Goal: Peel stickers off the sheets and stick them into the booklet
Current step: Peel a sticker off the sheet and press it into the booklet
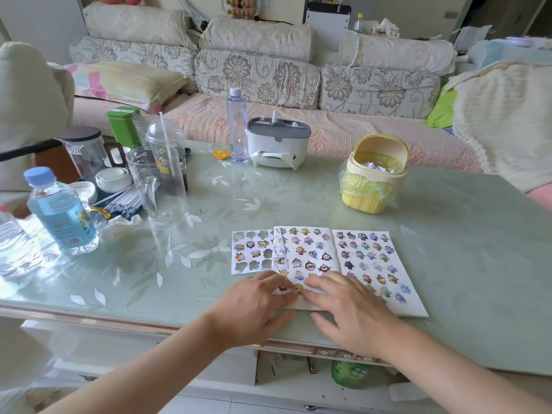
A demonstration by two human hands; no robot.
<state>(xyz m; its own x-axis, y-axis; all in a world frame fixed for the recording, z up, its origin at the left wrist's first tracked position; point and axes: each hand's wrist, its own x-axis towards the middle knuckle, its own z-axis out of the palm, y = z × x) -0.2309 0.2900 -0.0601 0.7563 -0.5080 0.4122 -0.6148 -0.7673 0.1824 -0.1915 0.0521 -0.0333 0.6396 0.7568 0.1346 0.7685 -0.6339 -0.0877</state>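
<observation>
Bright daylight falls from the left, throwing glare across the glossy tabletop [209, 204]. Focus is sharp. Wide-angle distortion bends the edges.

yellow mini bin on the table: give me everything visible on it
The small pale-yellow plastic bin stands upright on the green glass-topped table, beyond the open sticker booklet and apart from it. Its lower body is ribbed, and a cream arched hoop rises over the open mouth. A translucent yellow-green bag lines it and spills over the rim. Crumpled white paper scraps lie inside. Nothing else touches it.
</observation>
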